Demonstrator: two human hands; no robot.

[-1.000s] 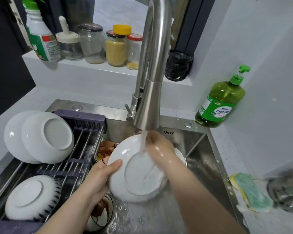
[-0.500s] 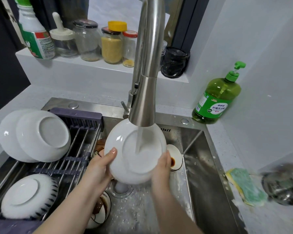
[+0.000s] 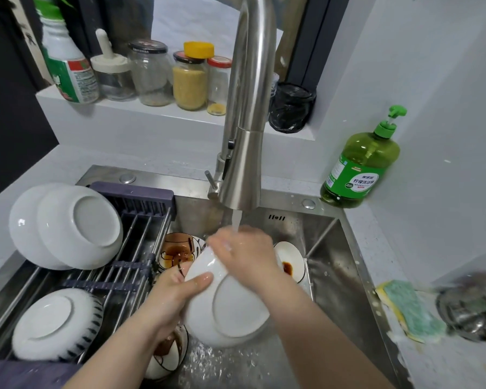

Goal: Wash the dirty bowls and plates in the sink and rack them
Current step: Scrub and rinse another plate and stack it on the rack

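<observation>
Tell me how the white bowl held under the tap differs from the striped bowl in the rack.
The held bowl is plain white; the striped bowl has dark dashes round its side. The held bowl is gripped by the left hand, with the right hand on it, under running water; the striped bowl rests untouched on the rack. Both show their foot rings.

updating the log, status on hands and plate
Left hand grips white plate, underside up under running faucet. Right hand over its upper edge. Sauce-stained bowl and small dish below, unwashed; nothing blocks the rack.
</observation>
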